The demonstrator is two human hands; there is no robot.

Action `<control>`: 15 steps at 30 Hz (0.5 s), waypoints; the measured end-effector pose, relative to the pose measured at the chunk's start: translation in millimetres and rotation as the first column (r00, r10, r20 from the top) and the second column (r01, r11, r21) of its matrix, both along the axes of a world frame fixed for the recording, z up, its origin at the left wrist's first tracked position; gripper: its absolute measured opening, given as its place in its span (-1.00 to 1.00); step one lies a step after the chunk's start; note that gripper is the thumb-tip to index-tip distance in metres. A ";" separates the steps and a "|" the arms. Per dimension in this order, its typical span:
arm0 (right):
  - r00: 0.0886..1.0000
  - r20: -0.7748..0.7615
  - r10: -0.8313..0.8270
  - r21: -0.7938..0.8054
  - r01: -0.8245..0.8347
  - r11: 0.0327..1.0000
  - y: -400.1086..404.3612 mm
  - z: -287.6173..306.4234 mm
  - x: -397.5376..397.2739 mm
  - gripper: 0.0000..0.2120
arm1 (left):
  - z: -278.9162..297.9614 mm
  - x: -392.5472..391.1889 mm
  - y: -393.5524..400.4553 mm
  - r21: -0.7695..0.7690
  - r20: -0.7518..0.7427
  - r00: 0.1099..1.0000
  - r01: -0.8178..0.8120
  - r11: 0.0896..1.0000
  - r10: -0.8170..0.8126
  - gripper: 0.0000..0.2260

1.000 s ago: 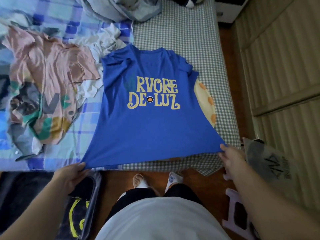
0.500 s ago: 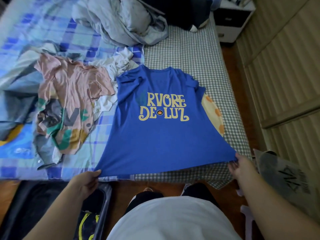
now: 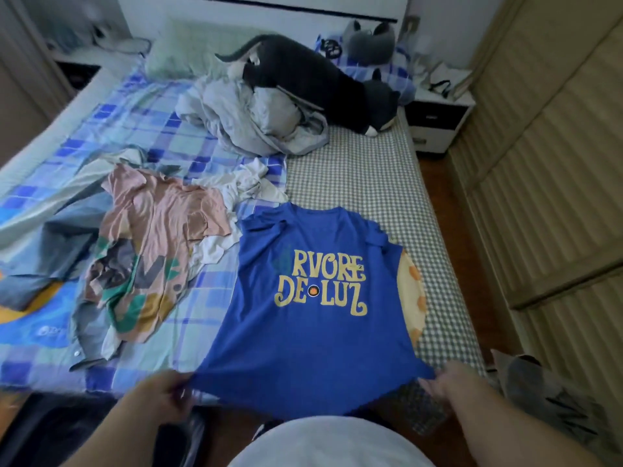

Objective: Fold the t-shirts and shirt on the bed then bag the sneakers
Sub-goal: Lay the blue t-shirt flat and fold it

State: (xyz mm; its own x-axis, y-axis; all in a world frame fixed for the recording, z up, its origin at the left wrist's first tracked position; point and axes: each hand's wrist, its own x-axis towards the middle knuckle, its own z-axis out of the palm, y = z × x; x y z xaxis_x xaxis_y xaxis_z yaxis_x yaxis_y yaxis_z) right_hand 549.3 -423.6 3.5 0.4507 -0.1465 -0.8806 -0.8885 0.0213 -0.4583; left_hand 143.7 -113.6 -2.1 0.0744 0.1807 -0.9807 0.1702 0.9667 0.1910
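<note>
Blue t-shirt (image 3: 313, 318) lies spread on the bed (image 3: 377, 183) straight ahead of me, printed side up with yellow lettering, its hem stretched between my two hands and its collar at the far end, away from me. My left hand (image 3: 158, 399) pinches the left corner of the hem, fingers curled round the fabric; my right hand (image 3: 451, 382) grips the right corner the same way, thumb and fingers closed on the cloth. The hem is lifted slightly off the bed's near edge and hangs toward my body. Just beyond my right hand, a yellow piece with orange dots (image 3: 413, 298) peeks out from under the blue shirt's right side. Beyond my left hand lies one pink t-shirt (image 3: 158, 244) with a coloured print, crumpled, and partly under it one denim shirt (image 3: 67, 237), which reaches further out to the left. Between the pink shirt and the blue one sits one bunched white garment (image 3: 242, 187). That makes one blue t-shirt in my hands and three other garments beside it, none of them folded. Further ahead, well past both hands, one grey rumpled blanket (image 3: 249, 119) is heaped mid-bed, with one dark plush toy (image 3: 310, 79) lying across it. Far off on the right stands one nightstand (image 3: 438, 119). Under my left forearm an open dark suitcase (image 3: 60, 433) sits on the floor; its contents are too blurred to tell.
</note>
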 end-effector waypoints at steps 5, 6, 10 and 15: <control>0.869 0.452 0.202 0.143 -0.294 0.945 92.2 148.7 87.4 -0.63 | 181.3 159.7 97.9 0.775 0.196 0.935 0.036 0.631 -0.294 -0.92; 0.862 0.506 -0.036 0.394 -0.194 0.898 101.6 192.2 108.3 -0.69 | 229.0 184.6 107.5 0.817 0.301 0.893 -0.061 0.573 -0.333 -0.93; 0.833 0.263 -0.487 0.876 0.006 0.482 119.4 322.3 162.0 -0.74 | 357.1 247.7 161.8 0.424 0.812 0.583 -0.553 0.717 -0.030 -0.79; 0.741 0.281 -0.609 0.946 -0.106 0.307 97.7 373.6 173.2 -0.80 | 402.0 263.1 180.0 0.335 0.911 0.405 -0.612 0.716 -0.081 -0.85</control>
State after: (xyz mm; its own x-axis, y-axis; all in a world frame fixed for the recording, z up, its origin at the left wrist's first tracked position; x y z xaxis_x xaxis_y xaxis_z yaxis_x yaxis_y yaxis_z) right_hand 722.5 -325.9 377.1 0.9332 0.3243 -0.1550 -0.3574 0.8831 -0.3039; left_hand 406.8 66.4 399.9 0.5860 0.8031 -0.1075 -0.6524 0.5463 0.5253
